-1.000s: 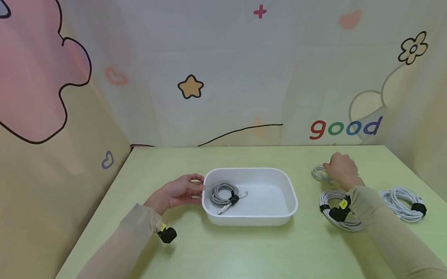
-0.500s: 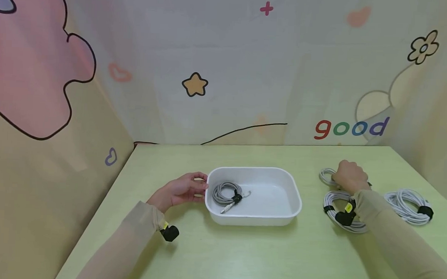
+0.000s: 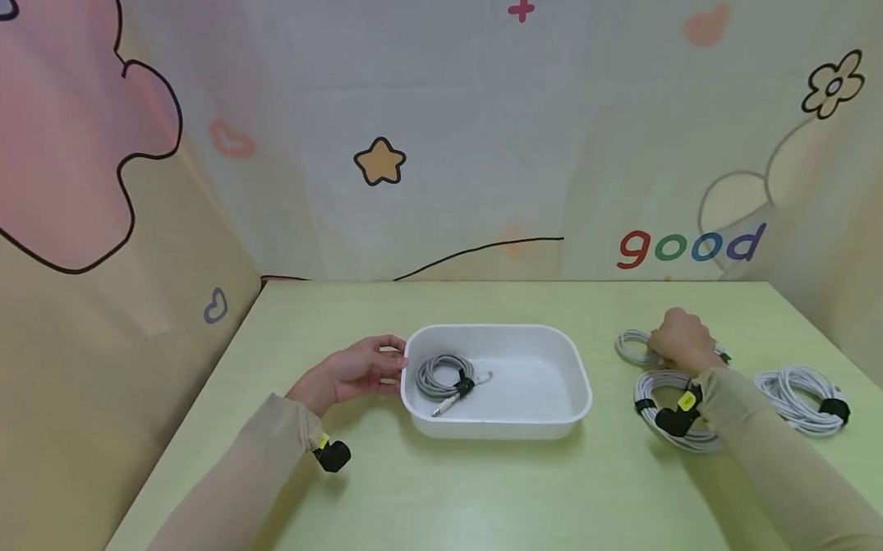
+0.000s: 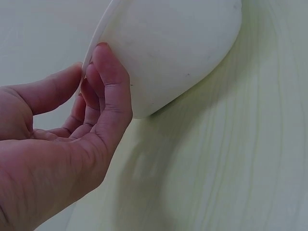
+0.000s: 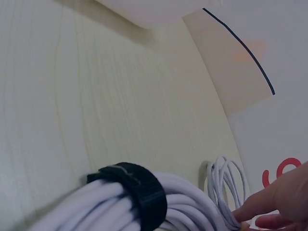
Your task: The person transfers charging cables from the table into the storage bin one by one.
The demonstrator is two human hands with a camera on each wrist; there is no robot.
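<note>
My left hand (image 3: 352,373) holds the left end of a white plastic tub (image 3: 505,430); in the left wrist view its thumb and fingers pinch the tub's thin rim (image 4: 92,48). Inside the tub, on the left, lies a coiled grey cable (image 3: 424,380) bound with a black strap. At the back right, my right hand (image 3: 683,342) is at a small coiled white cable (image 3: 623,354), palm down. The right wrist view has its curled fingers on the strands of that coil (image 5: 219,185), partly cut off by the frame edge.
Just in front of the right hand lies a larger coiled white cable (image 3: 644,399), partly behind the wrist camera. Another white coil (image 3: 780,401) with a black strap (image 3: 835,409) sits farther right. A printed cloth backdrop (image 3: 455,144) rises behind the table (image 3: 431,505).
My right hand has shifted slightly right and lower over the small coil, and a dark strap end now shows at its right. My left hand stays at the tub's rim. The head view sways slightly.
</note>
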